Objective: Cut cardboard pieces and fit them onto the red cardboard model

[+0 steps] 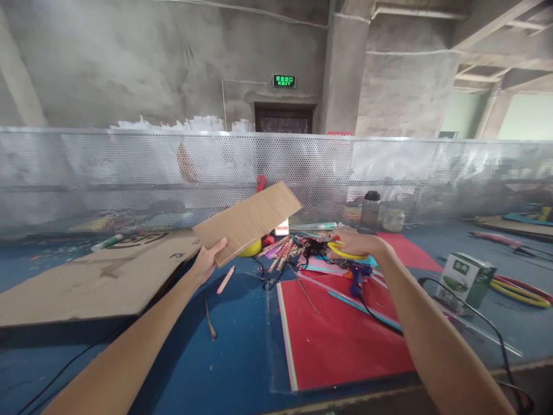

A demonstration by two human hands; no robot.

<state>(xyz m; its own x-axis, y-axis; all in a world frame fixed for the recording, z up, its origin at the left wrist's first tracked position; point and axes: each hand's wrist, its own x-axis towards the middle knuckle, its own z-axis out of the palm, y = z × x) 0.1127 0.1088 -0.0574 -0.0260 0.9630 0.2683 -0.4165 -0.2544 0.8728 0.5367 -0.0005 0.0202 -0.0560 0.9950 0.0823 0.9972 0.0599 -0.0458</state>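
Observation:
My left hand [209,260] pinches a rectangular strip of brown cardboard [250,222] by its lower left end, thumb on the near face. The strip is tilted up to the right above the blue table. Farther right, my right hand [356,242] reaches over the clutter, its fingers bent around a yellow loop [342,252]. That loop looks like a handle, but its other end is lost among black cords [314,249]. A blue glue gun [359,276] lies just below this hand, on red sheets [345,340].
A large cardboard sheet [142,271] covers the left of the table. Pencils [280,253] and a yellow roll [251,249] lie mid-table. A green-white box [464,279], bottle [370,208] and jar [393,219] stand right. A perforated metal screen [216,167] runs behind.

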